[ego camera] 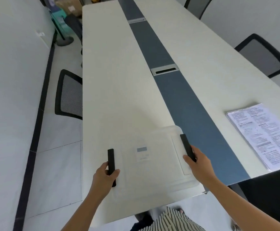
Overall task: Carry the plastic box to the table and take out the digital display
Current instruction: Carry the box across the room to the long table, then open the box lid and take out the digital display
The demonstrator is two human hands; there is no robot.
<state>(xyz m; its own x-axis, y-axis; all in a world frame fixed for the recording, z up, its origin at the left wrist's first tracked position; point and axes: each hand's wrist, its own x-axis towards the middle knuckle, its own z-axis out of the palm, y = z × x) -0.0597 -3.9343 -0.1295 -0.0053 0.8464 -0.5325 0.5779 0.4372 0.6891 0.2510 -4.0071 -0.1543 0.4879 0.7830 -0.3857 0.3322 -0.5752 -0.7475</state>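
A translucent white plastic box (154,165) with a lid rests on the near end of the long white table (116,90). It has a black clasp on each side. My left hand (105,176) grips the left black clasp (111,161), and my right hand (198,165) grips the right black clasp (186,145). Through the lid I faintly see a white digital display (142,153) with a small grey screen, lying inside the box.
A stack of printed papers (262,135) lies at the right on the table. A blue-grey strip (174,90) with cable slots runs down the table's middle. Mesh office chairs stand at the left (68,95) and right (263,55). Boxes sit in the far left corner.
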